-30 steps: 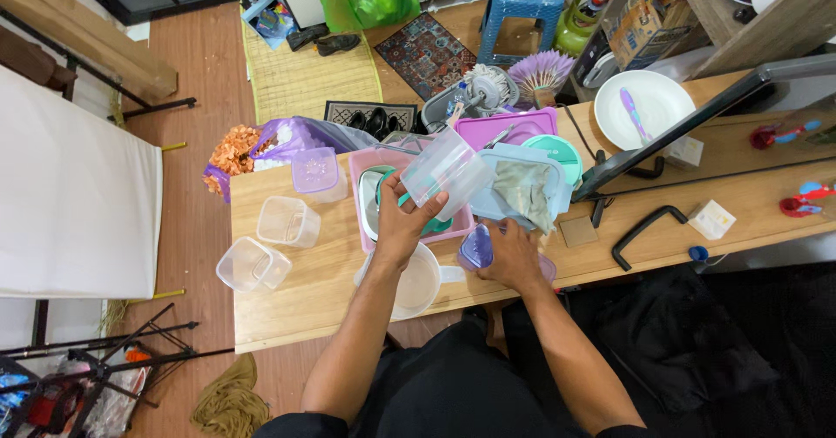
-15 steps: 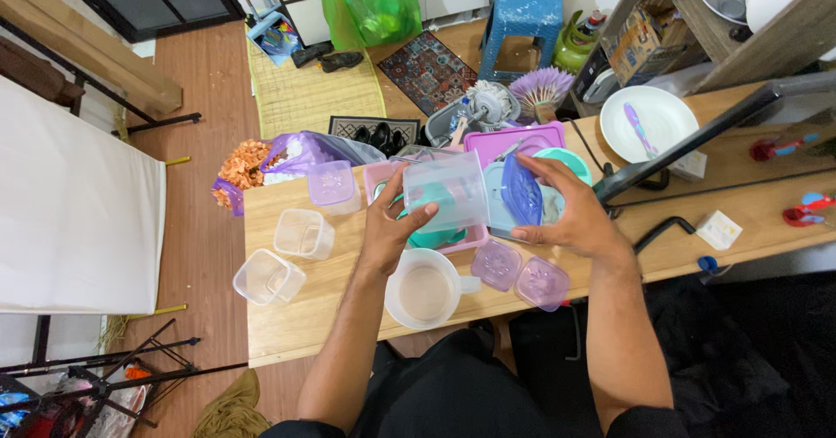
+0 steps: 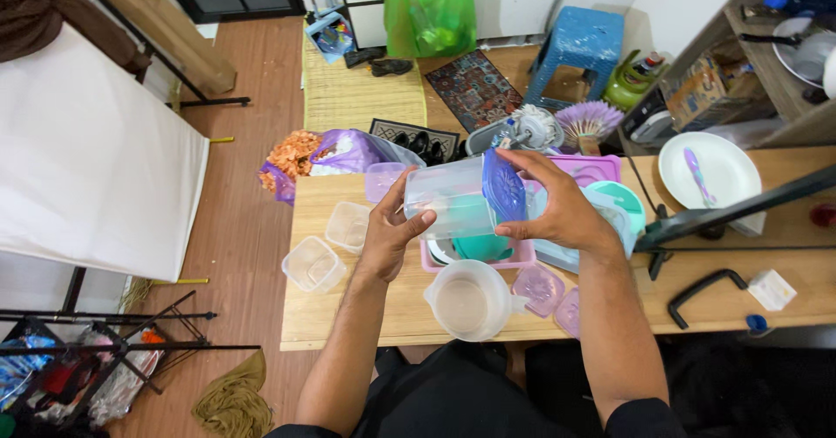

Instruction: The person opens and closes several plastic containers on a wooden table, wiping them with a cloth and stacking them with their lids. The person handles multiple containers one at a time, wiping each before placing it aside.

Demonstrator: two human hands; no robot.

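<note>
My left hand (image 3: 389, 232) grips a clear square plastic container (image 3: 448, 198), held on its side above the wooden table (image 3: 366, 316). My right hand (image 3: 557, 207) holds a translucent purple lid (image 3: 502, 185) against the container's open mouth. Both are raised over a pink tray (image 3: 514, 255) that holds a teal bowl (image 3: 482, 246). Below my hands stands a clear jug (image 3: 464, 301), with two purple lids (image 3: 540, 286) lying beside it.
Three lidless clear containers (image 3: 312, 264) sit at the table's left end. A white plate with a purple spoon (image 3: 708, 168) lies at the right, beside a black stand (image 3: 731, 212). A purple tray (image 3: 588, 170), a teal tub (image 3: 618, 203) and a small white box (image 3: 771, 289) are nearby.
My right hand picked a purple lid off the table, carried it up and brought it to the container's mouth. My left hand turned the container sideways. The view shifted right.
</note>
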